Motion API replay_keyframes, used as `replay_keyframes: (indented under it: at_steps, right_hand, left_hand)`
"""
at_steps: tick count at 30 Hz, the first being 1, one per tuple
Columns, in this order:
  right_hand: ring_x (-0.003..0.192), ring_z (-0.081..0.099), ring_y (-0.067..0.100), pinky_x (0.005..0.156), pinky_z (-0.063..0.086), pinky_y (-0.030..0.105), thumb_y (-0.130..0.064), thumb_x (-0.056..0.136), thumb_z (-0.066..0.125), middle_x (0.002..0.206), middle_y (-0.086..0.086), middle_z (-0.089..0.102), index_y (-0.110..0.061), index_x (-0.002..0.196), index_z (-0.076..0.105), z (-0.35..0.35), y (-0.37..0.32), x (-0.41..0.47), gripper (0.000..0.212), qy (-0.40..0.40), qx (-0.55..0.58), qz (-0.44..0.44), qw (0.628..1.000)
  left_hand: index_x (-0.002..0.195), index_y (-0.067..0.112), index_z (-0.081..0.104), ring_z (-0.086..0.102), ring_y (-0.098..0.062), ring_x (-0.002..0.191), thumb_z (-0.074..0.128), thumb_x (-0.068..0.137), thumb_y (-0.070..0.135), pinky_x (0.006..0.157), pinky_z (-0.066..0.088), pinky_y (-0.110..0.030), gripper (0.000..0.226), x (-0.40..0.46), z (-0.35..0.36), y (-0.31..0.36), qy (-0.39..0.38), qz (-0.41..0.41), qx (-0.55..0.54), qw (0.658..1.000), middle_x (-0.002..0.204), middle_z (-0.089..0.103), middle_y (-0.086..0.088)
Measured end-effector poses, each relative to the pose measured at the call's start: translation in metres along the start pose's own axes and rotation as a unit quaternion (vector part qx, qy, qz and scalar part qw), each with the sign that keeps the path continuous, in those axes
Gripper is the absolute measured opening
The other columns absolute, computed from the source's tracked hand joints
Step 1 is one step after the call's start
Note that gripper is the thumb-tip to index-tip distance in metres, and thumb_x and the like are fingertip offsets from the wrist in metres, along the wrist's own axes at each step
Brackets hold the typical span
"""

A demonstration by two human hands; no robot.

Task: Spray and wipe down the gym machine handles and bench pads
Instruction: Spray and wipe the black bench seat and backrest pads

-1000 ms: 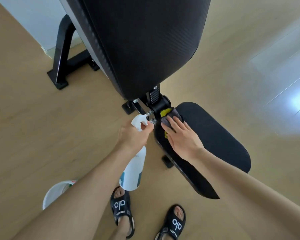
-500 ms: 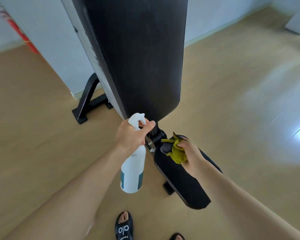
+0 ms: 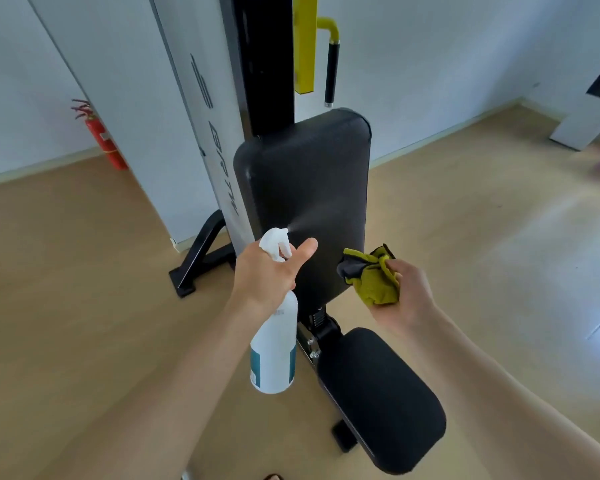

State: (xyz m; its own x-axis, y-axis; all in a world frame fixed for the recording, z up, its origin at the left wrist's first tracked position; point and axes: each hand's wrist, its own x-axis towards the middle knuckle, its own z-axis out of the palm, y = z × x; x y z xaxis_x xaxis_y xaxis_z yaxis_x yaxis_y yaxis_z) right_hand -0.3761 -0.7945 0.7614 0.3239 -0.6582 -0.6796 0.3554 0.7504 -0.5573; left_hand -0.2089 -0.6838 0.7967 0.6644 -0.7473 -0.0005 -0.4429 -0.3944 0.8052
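Left grip (image 3: 267,271): clasps spray bottle (image 3: 273,344), misting back pad (image 3: 305,202). Right grip (image 3: 400,289): bunches yellow cloth (image 3: 371,278). I'd mist evenly, then wipe top-down.

A white spray bottle (image 3: 273,344) with a teal label hung upright, its nozzle misting the upright black back pad (image 3: 312,188). A crumpled yellow-and-grey cloth (image 3: 371,277) sat just beside the pad's right edge, above the black seat pad (image 3: 381,396).
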Motion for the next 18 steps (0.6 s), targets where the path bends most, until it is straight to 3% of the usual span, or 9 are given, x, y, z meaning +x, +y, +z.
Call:
replay_keyframes:
  at_steps: [3,5,8,12,16,18]
  right_hand:
    - [0.091,0.067,0.029,0.105,0.049,0.043,-0.014,0.098,0.048,0.099,0.013,0.068,-0.009,0.104,0.063,0.018,-0.009,-0.003,0.017,0.008,0.010,-0.017,1.000]
    - [0.093,0.067,0.029,0.103,0.050,0.044,-0.015,0.097,0.049,0.103,0.012,0.067,-0.011,0.108,0.063,0.033,-0.014,-0.002,0.018,0.021,0.016,-0.025,0.999]
    - [0.104,0.068,0.030,0.099,0.053,0.044,-0.015,0.093,0.053,0.112,0.012,0.068,-0.013,0.119,0.063,0.053,-0.021,0.001,0.027,0.032,0.018,-0.039,0.999]
    - [0.108,0.070,0.030,0.088,0.057,0.041,-0.015,0.090,0.056,0.121,0.011,0.071,-0.013,0.126,0.063,0.064,-0.026,0.005,0.037,0.034,0.032,-0.053,0.997]
    - [0.086,0.070,0.028,0.074,0.056,0.036,-0.011,0.093,0.048,0.095,0.010,0.074,-0.010,0.115,0.063,0.064,-0.034,0.005,0.026,0.036,0.053,-0.072,0.995]
    - [0.078,0.069,0.027,0.068,0.055,0.035,-0.010,0.094,0.046,0.084,0.009,0.074,-0.011,0.109,0.063,0.065,-0.039,0.007,0.022,0.047,0.056,-0.072,0.995]
  left_hand:
    - [0.104,0.021,0.056,0.061,-0.007,0.063,0.058,0.092,0.058,0.054,0.044,-0.008,0.039,0.008,-0.014,-0.001,-0.010,0.010,0.039,0.999,0.074,0.062,0.003]
    - [0.105,0.022,0.058,0.062,-0.007,0.066,0.059,0.092,0.058,0.057,0.047,-0.009,0.039,0.013,-0.021,-0.005,-0.023,0.024,0.044,0.998,0.082,0.062,0.004]
    - [0.123,0.024,0.059,0.065,-0.013,0.080,0.060,0.090,0.060,0.068,0.057,-0.018,0.050,0.022,-0.028,-0.008,-0.040,0.047,0.049,0.997,0.100,0.062,0.007]
    - [0.128,0.019,0.059,0.062,-0.011,0.079,0.058,0.091,0.059,0.063,0.048,-0.011,0.055,0.033,-0.033,-0.007,-0.026,0.047,0.064,0.997,0.094,0.060,0.008]
    - [0.121,0.019,0.058,0.061,-0.008,0.068,0.056,0.092,0.058,0.055,0.038,-0.007,0.049,0.045,-0.047,-0.002,0.008,0.037,0.068,0.997,0.081,0.060,0.009]
    - [0.119,0.026,0.054,0.061,-0.006,0.067,0.057,0.092,0.058,0.052,0.035,-0.006,0.042,0.047,-0.054,0.000,0.003,0.025,0.051,0.998,0.084,0.064,0.007]
